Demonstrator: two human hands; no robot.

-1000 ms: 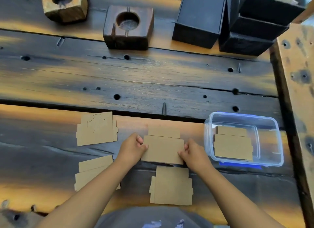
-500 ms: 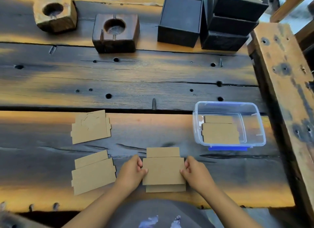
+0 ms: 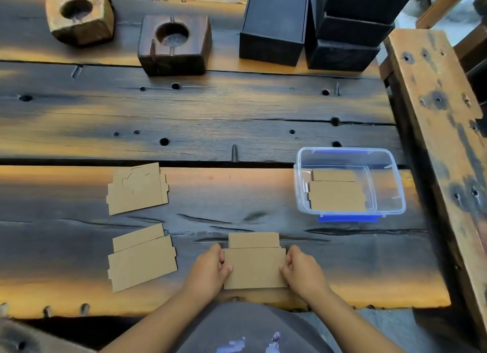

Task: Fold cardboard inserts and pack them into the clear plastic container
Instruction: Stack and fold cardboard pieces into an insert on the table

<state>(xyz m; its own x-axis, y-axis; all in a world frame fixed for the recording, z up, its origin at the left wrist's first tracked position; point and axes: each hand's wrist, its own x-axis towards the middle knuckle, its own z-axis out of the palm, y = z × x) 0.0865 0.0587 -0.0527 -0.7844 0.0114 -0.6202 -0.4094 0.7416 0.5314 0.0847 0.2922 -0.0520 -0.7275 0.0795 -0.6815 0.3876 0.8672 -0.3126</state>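
Note:
A brown cardboard insert [image 3: 255, 267] lies flat near the table's front edge. My left hand [image 3: 209, 269] grips its left side and my right hand [image 3: 301, 271] grips its right side. Under it another cardboard piece shows only as a thin strip along the bottom edge. The clear plastic container [image 3: 390, 184] with a blue clip stands to the right, with a folded insert [image 3: 336, 194] lying inside. Two more flat inserts rest at the left: one [image 3: 137, 188] farther back, one [image 3: 142, 257] nearer.
Two wooden blocks with round holes [image 3: 79, 12] [image 3: 174, 44] stand at the back. Black boxes [image 3: 274, 26] [image 3: 350, 28] are stacked at the back right. A wooden bench plank [image 3: 442, 120] runs along the table's right side.
Both hands drew the held insert toward the front edge and onto the insert that lay there. The view has also shifted, so the whole table sits differently in frame.

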